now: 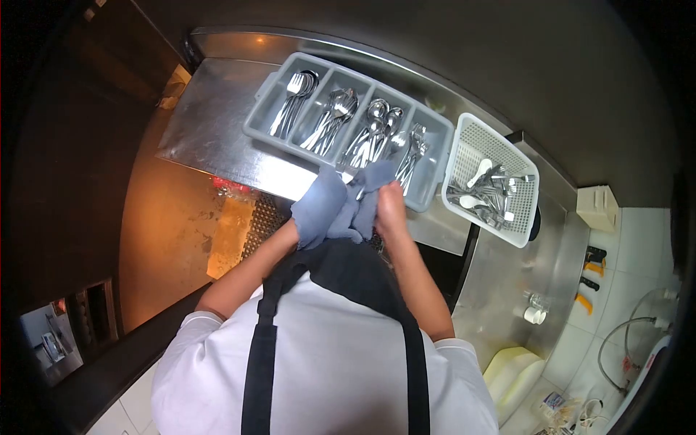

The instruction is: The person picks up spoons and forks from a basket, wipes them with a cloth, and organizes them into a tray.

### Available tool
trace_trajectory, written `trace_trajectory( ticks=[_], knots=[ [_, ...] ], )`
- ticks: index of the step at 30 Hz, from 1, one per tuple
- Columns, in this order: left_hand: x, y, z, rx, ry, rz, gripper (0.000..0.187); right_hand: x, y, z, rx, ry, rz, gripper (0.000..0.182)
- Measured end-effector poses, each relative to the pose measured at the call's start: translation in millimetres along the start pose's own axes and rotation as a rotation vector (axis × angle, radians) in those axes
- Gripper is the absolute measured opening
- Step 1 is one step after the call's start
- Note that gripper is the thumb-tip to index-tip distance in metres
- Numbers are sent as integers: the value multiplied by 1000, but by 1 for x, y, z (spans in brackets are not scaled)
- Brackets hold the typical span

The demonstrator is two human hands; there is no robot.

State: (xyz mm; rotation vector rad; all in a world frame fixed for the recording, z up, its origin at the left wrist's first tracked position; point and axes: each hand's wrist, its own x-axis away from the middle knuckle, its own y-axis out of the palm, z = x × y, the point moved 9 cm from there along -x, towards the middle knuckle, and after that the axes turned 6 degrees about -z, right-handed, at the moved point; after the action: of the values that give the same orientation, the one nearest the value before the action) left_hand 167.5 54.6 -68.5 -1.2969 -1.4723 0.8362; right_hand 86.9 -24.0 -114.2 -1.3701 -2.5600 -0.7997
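Observation:
A blue-grey cloth (320, 206) is bunched between my hands in front of my apron. My left hand (293, 230) is wrapped in it, so its fingers are hidden and only the wrist shows. On the other side my right hand (391, 206) has its fingers closed on the cloth's edge. Bits of shiny metal show between the folds, too small to name. Just beyond the cloth is the grey cutlery tray (264, 138), with forks (293, 98), spoons (377, 123) and more cutlery (413, 156) sorted into its compartments.
A white perforated basket (451, 170) of mixed cutlery stands right of the tray on the steel counter (210, 109). Further right are a cream block (598, 206), knives (593, 268) with black and orange handles, and small white cups (534, 315). A yellowish container (511, 377) sits lower right.

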Motion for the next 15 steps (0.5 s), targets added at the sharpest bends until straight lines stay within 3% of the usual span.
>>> trace_trajectory(
  ticks=[4,6,8,10,12,15],
  knots=[
    [0,-41,-3,127,54,-103,31,-7,-27,-32,-92,92,-75,29],
    [-10,-22,9,3,109,-31,33,7,-26,-33,-42,125,-93,24],
    [-15,10,-9,863,-186,1,38,20,-18,-31,89,54,-119,22],
    [-6,10,-19,1289,-395,75,35,25,-2,-28,300,-137,-153,23],
    [7,-16,-22,1275,-495,195,21,23,-3,-21,260,-165,-88,19],
    [-1,-4,-13,942,-355,119,44,25,-16,-48,507,-317,139,16]
  ],
)
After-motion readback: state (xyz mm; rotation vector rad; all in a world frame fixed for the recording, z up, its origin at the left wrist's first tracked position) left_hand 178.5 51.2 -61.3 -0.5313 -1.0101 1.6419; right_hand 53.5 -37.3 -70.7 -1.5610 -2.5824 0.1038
